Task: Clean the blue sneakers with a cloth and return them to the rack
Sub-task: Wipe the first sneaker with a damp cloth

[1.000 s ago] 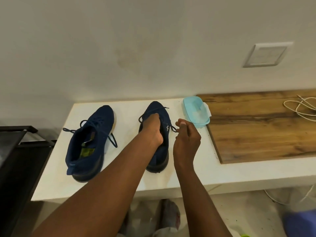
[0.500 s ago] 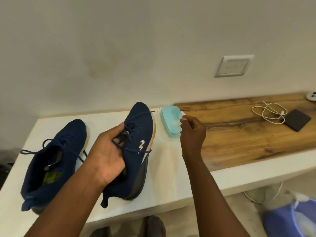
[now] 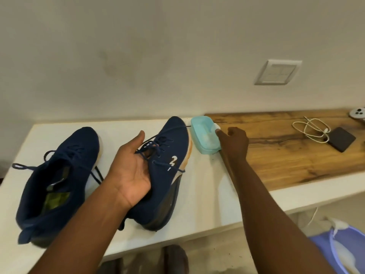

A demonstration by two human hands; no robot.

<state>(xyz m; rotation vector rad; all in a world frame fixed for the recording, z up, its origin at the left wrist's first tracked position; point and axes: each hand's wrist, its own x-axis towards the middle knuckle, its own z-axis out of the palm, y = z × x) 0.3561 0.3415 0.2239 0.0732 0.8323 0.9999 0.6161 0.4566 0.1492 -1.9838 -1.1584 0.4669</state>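
Your left hand [image 3: 132,171] grips one blue sneaker [image 3: 169,155], fingers tucked in its opening, tilted on the white counter [image 3: 205,184]; the other sneaker [image 3: 65,171] sits beside it. Your right hand [image 3: 234,143] touches a white scrap [image 3: 216,131] at the teal tub [image 3: 203,135], can't tell if it's pinching

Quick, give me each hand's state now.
Left hand: grips the tilted blue sneaker.
Right hand: at the light blue container; grip cannot be told.
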